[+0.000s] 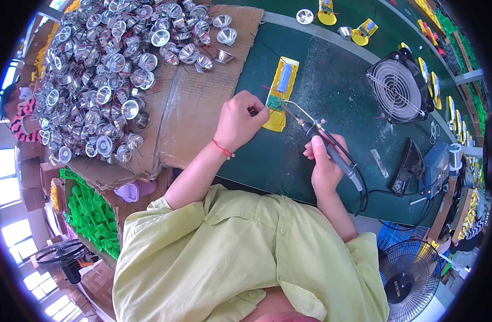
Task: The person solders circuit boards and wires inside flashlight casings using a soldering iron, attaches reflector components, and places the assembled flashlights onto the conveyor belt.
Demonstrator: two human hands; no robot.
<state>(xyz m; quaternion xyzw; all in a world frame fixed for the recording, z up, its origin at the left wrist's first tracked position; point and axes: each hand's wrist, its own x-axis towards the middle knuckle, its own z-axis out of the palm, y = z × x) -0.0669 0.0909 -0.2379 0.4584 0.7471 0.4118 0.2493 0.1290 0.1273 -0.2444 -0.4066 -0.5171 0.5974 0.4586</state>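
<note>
My right hand (327, 163) is wrapped round a soldering iron (350, 170) with a thin metal feed tube along its tip. The tip points left at a small green circuit board (276, 102). That board sits on a yellow plastic housing (276, 122), which lies on the dark green bench with a blue cylindrical battery (284, 79) in its far half. At the board's left edge, my left hand (240, 120) is closed in a pinch. What its fingertips hold is hidden. A thin red wire sticks out beside the board, near the left fingers.
A big heap of silver reflector cups with wires (104, 86) covers the cardboard (195, 102) on the left. A square fan (397, 88) stands to the right, near a blue soldering station (435, 166) and a solder spool (455, 155). Yellow housings (365, 32) lie along the far side.
</note>
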